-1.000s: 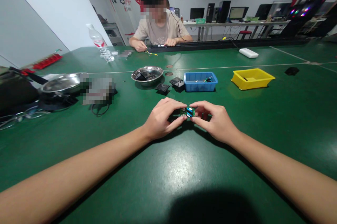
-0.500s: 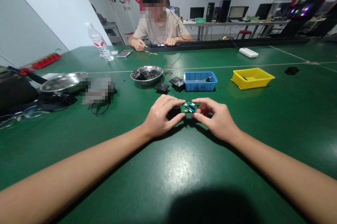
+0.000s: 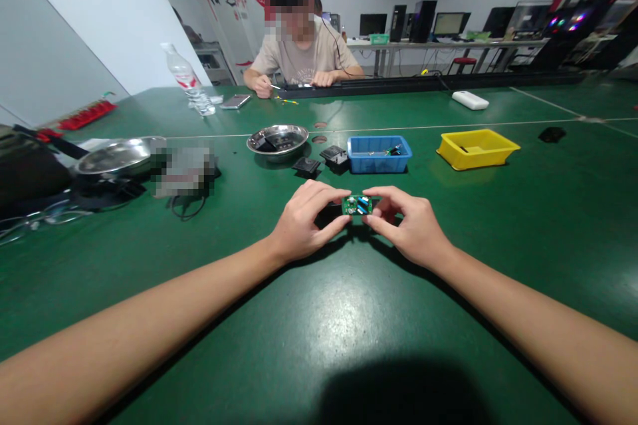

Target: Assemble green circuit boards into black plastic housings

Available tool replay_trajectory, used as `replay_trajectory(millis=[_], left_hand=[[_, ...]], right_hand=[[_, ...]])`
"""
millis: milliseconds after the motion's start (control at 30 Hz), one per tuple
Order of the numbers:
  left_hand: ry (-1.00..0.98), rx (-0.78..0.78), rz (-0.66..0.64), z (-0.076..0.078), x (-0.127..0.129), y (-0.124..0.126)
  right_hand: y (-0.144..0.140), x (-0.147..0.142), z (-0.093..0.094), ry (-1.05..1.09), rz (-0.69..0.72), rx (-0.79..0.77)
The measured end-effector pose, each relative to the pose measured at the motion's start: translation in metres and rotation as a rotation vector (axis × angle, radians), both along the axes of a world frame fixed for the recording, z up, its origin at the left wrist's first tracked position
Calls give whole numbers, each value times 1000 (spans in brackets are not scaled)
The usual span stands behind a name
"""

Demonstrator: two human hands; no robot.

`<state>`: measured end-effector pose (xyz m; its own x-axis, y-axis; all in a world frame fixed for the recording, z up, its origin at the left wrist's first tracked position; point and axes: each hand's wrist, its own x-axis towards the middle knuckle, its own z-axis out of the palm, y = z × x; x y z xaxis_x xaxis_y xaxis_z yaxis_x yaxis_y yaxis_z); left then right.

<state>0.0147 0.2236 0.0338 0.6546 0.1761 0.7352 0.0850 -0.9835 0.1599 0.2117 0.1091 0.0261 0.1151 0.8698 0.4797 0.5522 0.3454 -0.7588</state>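
Observation:
A small green circuit board (image 3: 357,205) with blue and silver parts is pinched between both my hands just above the green table (image 3: 319,318). My left hand (image 3: 305,220) grips its left end with thumb and fingers, and a dark piece shows under those fingers. My right hand (image 3: 409,224) holds the right end. Both forearms rest low over the table.
Beyond my hands lie two black parts (image 3: 307,166), (image 3: 335,156), a steel bowl (image 3: 278,140) with black pieces, a blue bin (image 3: 379,153) and a yellow bin (image 3: 477,149). A second steel bowl (image 3: 117,156), cables and a bag sit at left. Another person (image 3: 299,46) works across the table, near a water bottle (image 3: 187,79).
Both hands have lifted the circuit board slightly and turned it so its component side faces me more. Over the last half second almost nothing moved.

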Motion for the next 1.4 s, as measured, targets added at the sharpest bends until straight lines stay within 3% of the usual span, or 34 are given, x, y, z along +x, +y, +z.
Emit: replay_trajectory(millis=[800,1067,1400], left_hand=[[44,-29,-17,-1,-1,3],[100,70,14,-4,-1,6],[112,83,10,-3,0,4]], right_hand=[[-1,-1,2,-31,8,-12],[-2,-3,6,-104,-3,-25],[-2,-3,8,-86,64,-74]])
